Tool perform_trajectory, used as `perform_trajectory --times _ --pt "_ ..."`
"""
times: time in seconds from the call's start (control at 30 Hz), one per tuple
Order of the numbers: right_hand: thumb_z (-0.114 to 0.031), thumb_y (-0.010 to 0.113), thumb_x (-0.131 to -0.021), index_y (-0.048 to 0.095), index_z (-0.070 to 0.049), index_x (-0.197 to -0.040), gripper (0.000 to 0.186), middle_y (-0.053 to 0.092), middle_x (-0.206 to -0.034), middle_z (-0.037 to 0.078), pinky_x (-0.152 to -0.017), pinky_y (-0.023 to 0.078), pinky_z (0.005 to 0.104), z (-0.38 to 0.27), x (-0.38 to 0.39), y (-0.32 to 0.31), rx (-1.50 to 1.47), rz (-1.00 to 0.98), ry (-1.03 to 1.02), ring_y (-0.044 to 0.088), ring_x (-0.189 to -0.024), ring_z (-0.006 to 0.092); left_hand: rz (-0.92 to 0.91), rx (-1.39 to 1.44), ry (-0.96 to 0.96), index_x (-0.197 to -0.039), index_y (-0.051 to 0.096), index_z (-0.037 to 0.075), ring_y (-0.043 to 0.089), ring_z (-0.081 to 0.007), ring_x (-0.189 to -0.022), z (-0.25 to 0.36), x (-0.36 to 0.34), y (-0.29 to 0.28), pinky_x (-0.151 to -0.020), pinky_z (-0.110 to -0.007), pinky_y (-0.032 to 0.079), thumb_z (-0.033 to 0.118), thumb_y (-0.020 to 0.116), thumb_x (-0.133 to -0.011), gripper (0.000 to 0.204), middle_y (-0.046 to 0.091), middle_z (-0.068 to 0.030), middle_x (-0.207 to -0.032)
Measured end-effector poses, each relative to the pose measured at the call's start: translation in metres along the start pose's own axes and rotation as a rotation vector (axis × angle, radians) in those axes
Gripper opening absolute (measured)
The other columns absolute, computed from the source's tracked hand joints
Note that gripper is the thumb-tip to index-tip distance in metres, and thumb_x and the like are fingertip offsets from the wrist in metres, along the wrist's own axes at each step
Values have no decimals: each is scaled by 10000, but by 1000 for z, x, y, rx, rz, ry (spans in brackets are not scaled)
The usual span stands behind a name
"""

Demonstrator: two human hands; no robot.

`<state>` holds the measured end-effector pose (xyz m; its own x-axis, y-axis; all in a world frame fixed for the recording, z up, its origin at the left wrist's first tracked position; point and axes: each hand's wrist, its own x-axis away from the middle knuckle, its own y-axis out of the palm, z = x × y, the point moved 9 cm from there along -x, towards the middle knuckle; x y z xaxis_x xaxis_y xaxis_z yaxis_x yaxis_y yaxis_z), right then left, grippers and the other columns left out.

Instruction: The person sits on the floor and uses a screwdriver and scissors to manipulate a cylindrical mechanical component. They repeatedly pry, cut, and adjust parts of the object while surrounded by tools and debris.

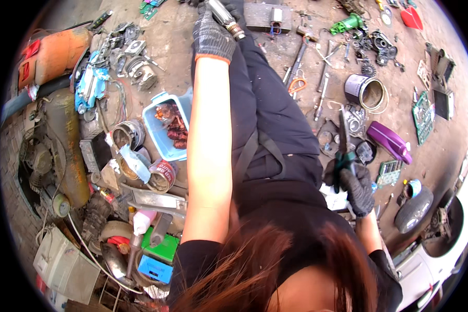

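Observation:
My left hand [212,39], in a grey knit glove with an orange cuff, is stretched far forward over my dark trousers. Its fingers are closed round a silvery motor armature [223,14] with a copper-coloured end; some fingertips are hidden. At my right side, my right hand [356,188], in a dark glove, grips long-nosed pliers [343,148] by dark green handles. The narrow jaws point away from me, far from the armature.
A blue basin [160,141] with copper-coloured scraps stands left of my legs. Beyond the right hand lie a paint can [363,89], a purple casing [387,139], orange-handled scissors [297,86] and a circuit board [423,118]. Rusty gas cylinders [67,140] lie far left.

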<state>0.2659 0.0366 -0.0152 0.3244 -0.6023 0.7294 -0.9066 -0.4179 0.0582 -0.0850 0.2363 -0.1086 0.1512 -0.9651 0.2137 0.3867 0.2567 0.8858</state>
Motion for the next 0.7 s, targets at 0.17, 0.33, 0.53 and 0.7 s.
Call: perform_trajectory --times 0.17,0.33,0.53,0.7 --pt "-208 603 -781 605 -8 -1023 314 572 -723 -10 -555 407 217 -28 -28 1 70 -14 -64 512 -614 56 -77 75 -63 -1154 491 30 581 -186 -697 0 55 79 -592 -292 513 290 474 -910 357 592 -85 -844" --pt "-158 637 -738 604 -24 -974 274 543 -625 -10 -483 392 210 -34 -35 13 137 -47 32 503 -524 65 -8 -44 -119 -1179 466 1 595 -194 -735 -10 91 94 -621 -310 512 264 488 -902 383 597 -105 -893" --pt "-129 644 -709 599 -26 -862 190 527 -594 3 -417 364 212 -41 -36 26 -107 -68 29 487 -460 88 62 -38 -115 -1060 559 -7 625 -210 -719 -21 109 84 -599 -319 528 265 470 -911 323 619 -129 -897" --pt "-159 649 -681 577 -16 -810 206 525 -593 17 -429 371 220 -30 -37 24 -90 -53 18 488 -467 94 11 -200 -136 -1107 525 -11 638 -200 -723 -30 124 75 -603 -289 536 267 473 -912 343 620 -148 -925"
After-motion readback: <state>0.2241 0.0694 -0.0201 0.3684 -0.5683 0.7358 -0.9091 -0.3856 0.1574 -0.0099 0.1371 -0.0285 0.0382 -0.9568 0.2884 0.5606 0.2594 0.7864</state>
